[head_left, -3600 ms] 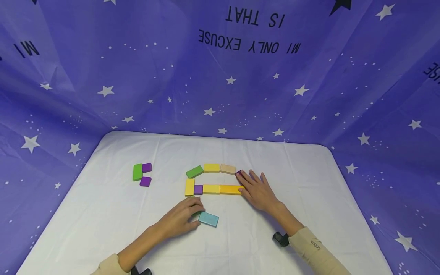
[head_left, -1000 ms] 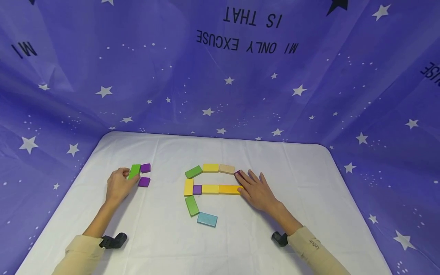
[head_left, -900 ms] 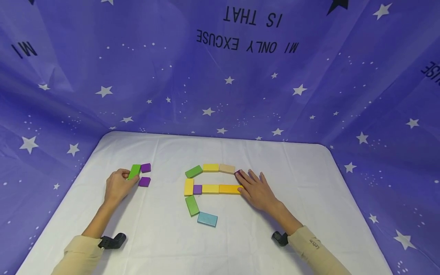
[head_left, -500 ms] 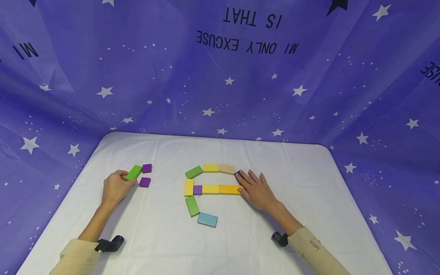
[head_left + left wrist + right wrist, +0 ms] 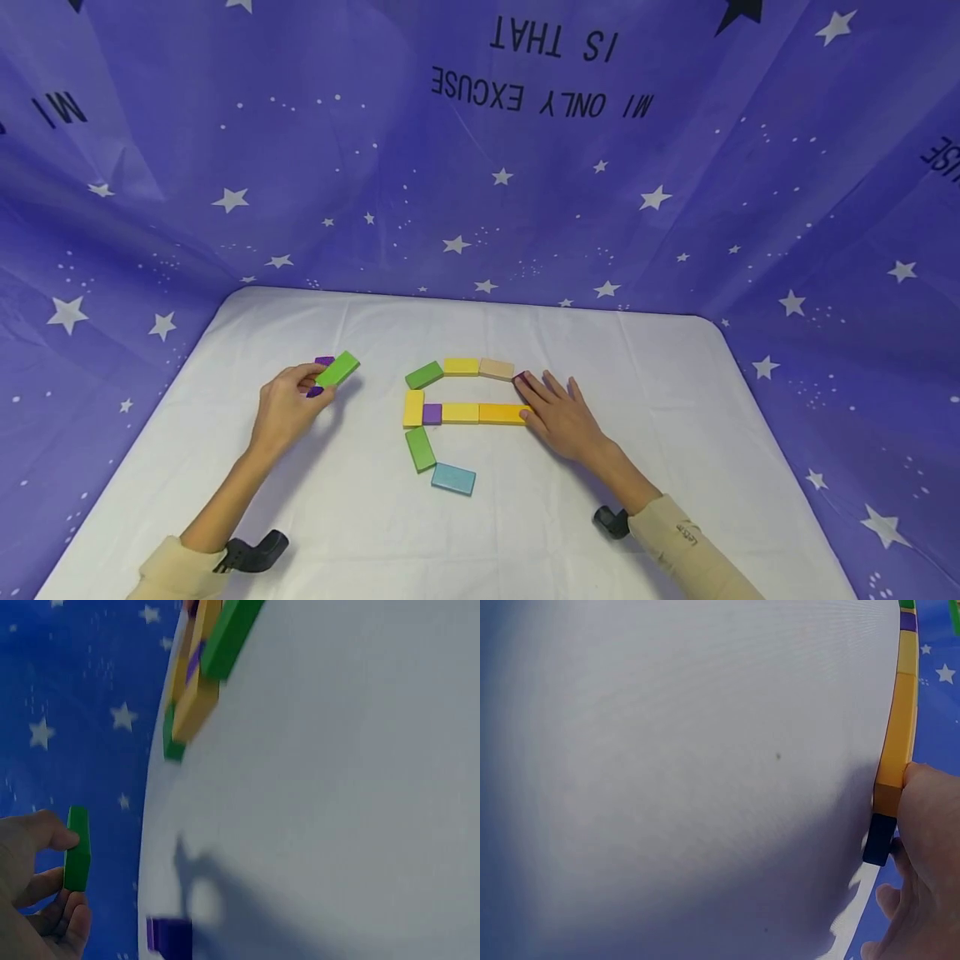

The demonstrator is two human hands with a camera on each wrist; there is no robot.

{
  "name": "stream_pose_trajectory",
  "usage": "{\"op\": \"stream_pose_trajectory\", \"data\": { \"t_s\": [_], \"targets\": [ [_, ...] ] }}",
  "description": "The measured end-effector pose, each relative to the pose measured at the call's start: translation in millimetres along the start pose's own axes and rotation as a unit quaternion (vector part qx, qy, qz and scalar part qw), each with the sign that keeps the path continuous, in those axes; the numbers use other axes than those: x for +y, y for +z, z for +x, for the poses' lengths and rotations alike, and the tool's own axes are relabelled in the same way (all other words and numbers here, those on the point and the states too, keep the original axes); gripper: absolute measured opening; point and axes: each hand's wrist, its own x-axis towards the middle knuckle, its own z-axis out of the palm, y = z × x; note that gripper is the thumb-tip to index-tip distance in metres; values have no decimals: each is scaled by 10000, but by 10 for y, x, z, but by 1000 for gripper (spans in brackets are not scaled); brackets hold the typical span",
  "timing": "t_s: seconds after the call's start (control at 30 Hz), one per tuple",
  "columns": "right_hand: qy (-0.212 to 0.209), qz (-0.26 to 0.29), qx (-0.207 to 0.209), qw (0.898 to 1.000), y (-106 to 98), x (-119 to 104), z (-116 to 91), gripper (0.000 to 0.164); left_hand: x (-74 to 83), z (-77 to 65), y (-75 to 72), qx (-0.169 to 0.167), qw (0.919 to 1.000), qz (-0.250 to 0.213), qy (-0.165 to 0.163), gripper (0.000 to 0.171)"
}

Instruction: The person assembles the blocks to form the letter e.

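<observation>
My left hand (image 5: 288,408) pinches a green block (image 5: 338,369) between thumb and fingers, lifted off the table. Behind that hand two small purple blocks (image 5: 324,361) are partly hidden in the head view. Fingers spread and straight, my right hand (image 5: 566,421) rests at the right end of the block layout, touching a dark purple block (image 5: 520,377) and the orange block (image 5: 502,414). A dark block (image 5: 880,840) sits at the orange one's end in the right wrist view; from the head it is covered by the hand.
On the white table (image 5: 645,350), a yellow block (image 5: 413,408) joins the layout's left side. An upper row holds a green block (image 5: 425,375), a yellow block (image 5: 461,367) and a tan block (image 5: 497,368). Below lie another green block (image 5: 421,450) and a light blue block (image 5: 453,479).
My left hand left the lower green block by the light blue one, went left, picked up the other green block and has carried it up and right over the purple blocks. The right hand stays put.
</observation>
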Motion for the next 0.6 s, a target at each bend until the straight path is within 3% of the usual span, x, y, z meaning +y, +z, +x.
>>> {"op": "stream_pose_trajectory", "data": {
  "t_s": [0.3, 0.6],
  "targets": [
    [-42, 48, 42, 10000, -29, 0, 1, 56, 486, -236, 331, -739, 9929, -640, 680, 32],
    [-36, 121, 41, 9999, -26, -9, -2, 56, 850, -565, 637, -1522, 9777, -1044, 997, 33]
  ]
}}
